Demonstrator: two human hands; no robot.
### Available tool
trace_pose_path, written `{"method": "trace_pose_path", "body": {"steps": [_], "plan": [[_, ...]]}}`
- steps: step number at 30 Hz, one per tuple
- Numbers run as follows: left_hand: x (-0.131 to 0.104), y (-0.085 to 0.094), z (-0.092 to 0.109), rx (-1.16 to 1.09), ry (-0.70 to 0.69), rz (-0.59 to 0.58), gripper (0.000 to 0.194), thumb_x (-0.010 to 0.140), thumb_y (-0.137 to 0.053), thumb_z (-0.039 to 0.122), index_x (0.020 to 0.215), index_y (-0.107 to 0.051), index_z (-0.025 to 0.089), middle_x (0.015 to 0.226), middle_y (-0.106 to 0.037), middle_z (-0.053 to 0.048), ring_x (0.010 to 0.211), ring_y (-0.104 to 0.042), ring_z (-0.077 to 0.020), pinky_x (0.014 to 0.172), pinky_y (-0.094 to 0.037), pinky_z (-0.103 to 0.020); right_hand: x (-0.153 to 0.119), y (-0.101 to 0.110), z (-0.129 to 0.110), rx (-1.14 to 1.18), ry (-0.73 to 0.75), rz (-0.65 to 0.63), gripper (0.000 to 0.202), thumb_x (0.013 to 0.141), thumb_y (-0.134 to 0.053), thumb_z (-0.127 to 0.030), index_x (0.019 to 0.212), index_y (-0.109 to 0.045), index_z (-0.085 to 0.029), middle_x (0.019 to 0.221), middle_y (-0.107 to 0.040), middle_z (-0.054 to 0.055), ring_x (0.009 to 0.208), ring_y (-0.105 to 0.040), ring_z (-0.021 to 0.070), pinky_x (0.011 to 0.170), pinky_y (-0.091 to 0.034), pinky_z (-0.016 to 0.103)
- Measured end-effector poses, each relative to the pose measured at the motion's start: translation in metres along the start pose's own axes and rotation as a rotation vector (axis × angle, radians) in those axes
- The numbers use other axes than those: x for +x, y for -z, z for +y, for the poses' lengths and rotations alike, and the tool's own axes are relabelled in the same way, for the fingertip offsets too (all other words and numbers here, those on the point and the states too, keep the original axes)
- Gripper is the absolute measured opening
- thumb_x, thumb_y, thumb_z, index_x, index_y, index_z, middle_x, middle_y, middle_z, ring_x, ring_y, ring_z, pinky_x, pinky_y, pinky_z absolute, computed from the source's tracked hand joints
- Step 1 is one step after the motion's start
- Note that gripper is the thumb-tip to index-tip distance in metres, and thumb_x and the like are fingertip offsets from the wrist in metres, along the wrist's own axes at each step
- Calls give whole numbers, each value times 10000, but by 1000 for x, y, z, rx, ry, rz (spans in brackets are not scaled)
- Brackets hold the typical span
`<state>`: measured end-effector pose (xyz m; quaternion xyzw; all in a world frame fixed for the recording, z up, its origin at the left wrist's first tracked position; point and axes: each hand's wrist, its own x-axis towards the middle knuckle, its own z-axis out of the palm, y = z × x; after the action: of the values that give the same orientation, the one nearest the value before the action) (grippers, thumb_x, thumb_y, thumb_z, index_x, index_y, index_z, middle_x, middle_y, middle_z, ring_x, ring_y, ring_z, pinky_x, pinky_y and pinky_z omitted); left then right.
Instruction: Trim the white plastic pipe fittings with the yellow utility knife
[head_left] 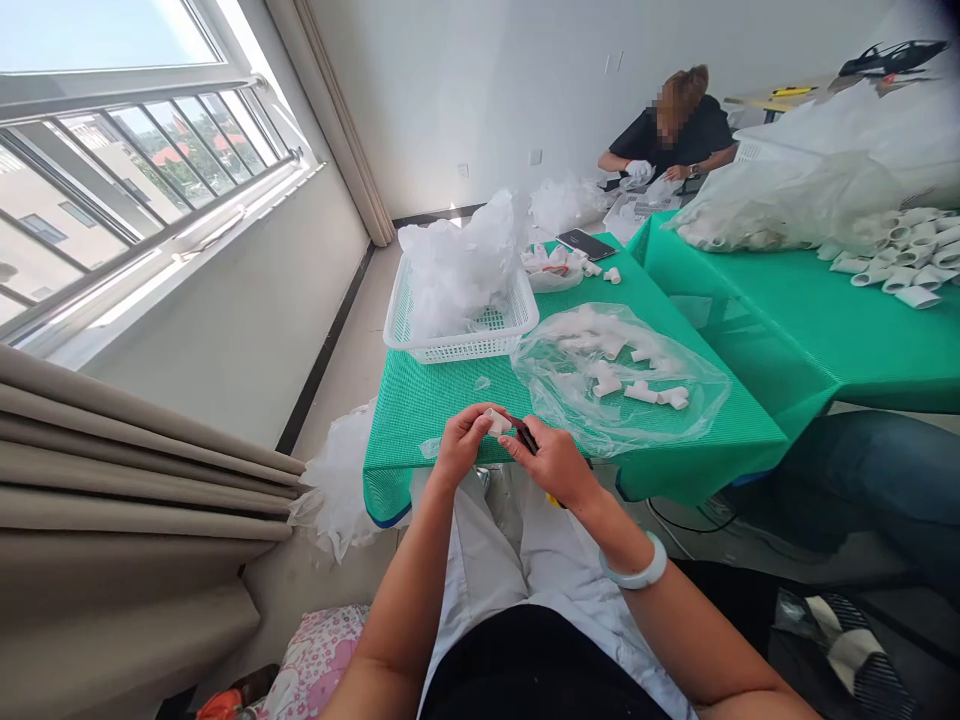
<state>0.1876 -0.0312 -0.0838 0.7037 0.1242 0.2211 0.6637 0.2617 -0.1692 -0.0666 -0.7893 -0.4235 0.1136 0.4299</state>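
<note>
Head-worn view, forward (and downward)

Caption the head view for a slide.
Left hand holds a white tubular plastic fitting, right hand a slim dark tool, by a green tablecloth.

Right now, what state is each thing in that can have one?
Left hand: closed around a white pipe fitting
Right hand: gripping a dark-handled tool
White perforated basket: upright, heaped with plastic film
Clear plastic bag: lying spread, white fittings inside
Black phone or tablet: lying flat, screen state unclear
Beige curtain: gathered in folds
</note>
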Motion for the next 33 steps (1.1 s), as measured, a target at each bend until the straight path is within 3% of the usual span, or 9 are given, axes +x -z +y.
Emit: {"method": "trace_pose_path", "body": {"steps": [4,8,12,15,17,20,25,29,33], "plan": [[3,-4,6,63,53,25,338,743,-613,449,871,-696,148,722,-657,-37,653,-552,-136,620,-448,-245,5,0,-1,150,-80,-33,325,842,-439,-489,648,-389,-233,482,-491,-42,431,-473,123,470,-339,243],[5,-6,11,-9,111,12,432,770,-585,467,1043,-670,143,613,-555,8,533,-433,-82,524,-376,-211,6,-3,-1,532,-233,-41,305,821,-459,-469,638,-404,-232,441,-488,-59,360,-465,112,434,-388,252],[2,-3,15,-141,126,-185,502,724,-672,427,1154,-628,172,861,-616,-38,609,-476,-74,611,-412,-225,4,-9,0,888,-398,-32,299,765,-515,-481,645,-408,-229,460,-475,-72,327,-449,104,359,-391,252],[-1,-4,13,-312,173,-192,512,666,-738,407,1113,-645,178,962,-625,-56,620,-479,-61,605,-405,-214,-1,-11,2,922,-408,-73,317,773,-507,-516,681,-421,-224,470,-463,-80,331,-449,100,359,-398,247],[-2,-6,10,-419,182,-150,461,665,-735,432,1024,-671,150,880,-641,-54,588,-463,-53,576,-390,-203,-4,-9,4,806,-332,-121,333,802,-474,-543,725,-448,-220,487,-478,-77,353,-467,102,391,-401,244],[-3,-8,7,-483,197,-125,392,713,-686,460,908,-684,119,836,-656,-70,583,-478,-62,551,-379,-199,-6,3,10,424,-173,-156,366,848,-414,-561,737,-469,-217,492,-506,-55,419,-504,116,469,-388,245],[-2,-8,7,-436,246,-160,417,755,-628,486,910,-692,105,813,-652,-77,643,-520,-101,558,-387,-211,-1,20,16,-156,44,-173,441,896,-322,-576,763,-524,-207,617,-614,26,556,-572,167,495,-308,258],[-2,-8,5,-354,263,-175,472,750,-610,529,916,-693,96,705,-603,-46,603,-484,-96,583,-391,-225,4,20,13,-371,81,-221,452,917,-313,-548,862,-577,-185,726,-675,68,621,-620,193,507,-292,266],[-2,-8,2,-288,240,-182,499,763,-577,553,928,-690,95,721,-596,-50,606,-477,-99,595,-391,-236,4,17,11,-431,89,-228,461,930,-299,-526,893,-605,-183,766,-695,75,659,-639,198,516,-287,268]]}}
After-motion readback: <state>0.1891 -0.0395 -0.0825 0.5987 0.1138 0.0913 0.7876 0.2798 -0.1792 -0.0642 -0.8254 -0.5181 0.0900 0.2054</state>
